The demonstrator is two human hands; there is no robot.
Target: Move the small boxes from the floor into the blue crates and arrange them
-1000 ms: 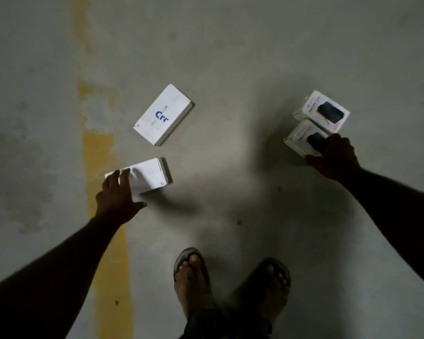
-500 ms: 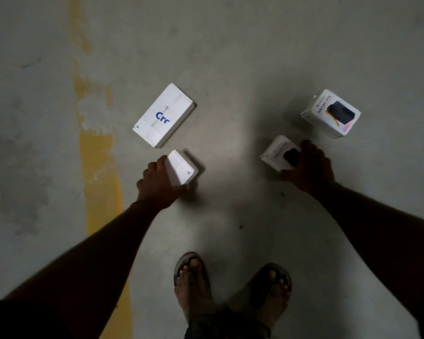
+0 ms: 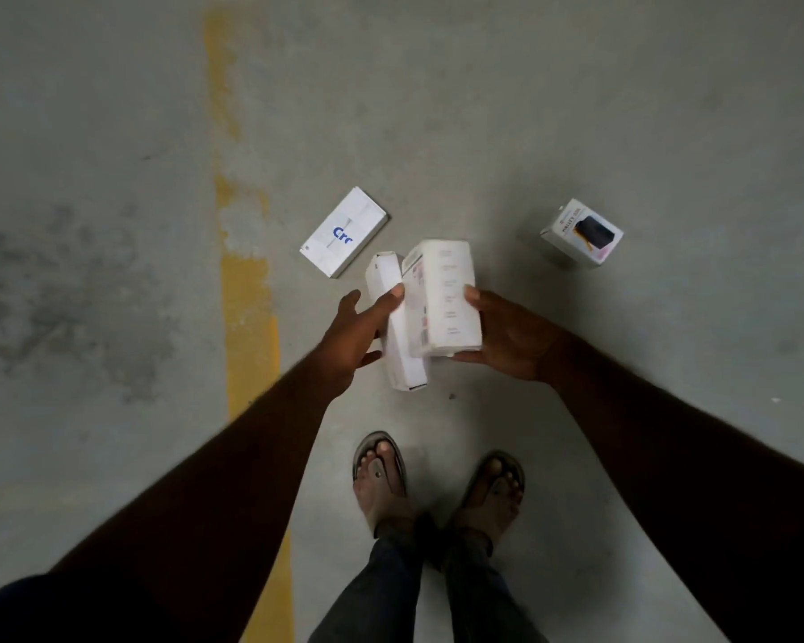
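Above concrete [image 3: 576, 109]: slim box [image 3: 405, 364], thicker box [image 3: 451, 294].

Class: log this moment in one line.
left hand holds narrow white box | right hand holds wide white box | floor: blue-lettered box, dark-picture box | crates: unseen

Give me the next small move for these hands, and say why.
Probably press the narrow white box flat against the wider white box so the right hand takes both in one grip. The boxes are close together, at an angle, and the box with blue lettering lies on the floor just beyond the left hand, which would then be free for it.
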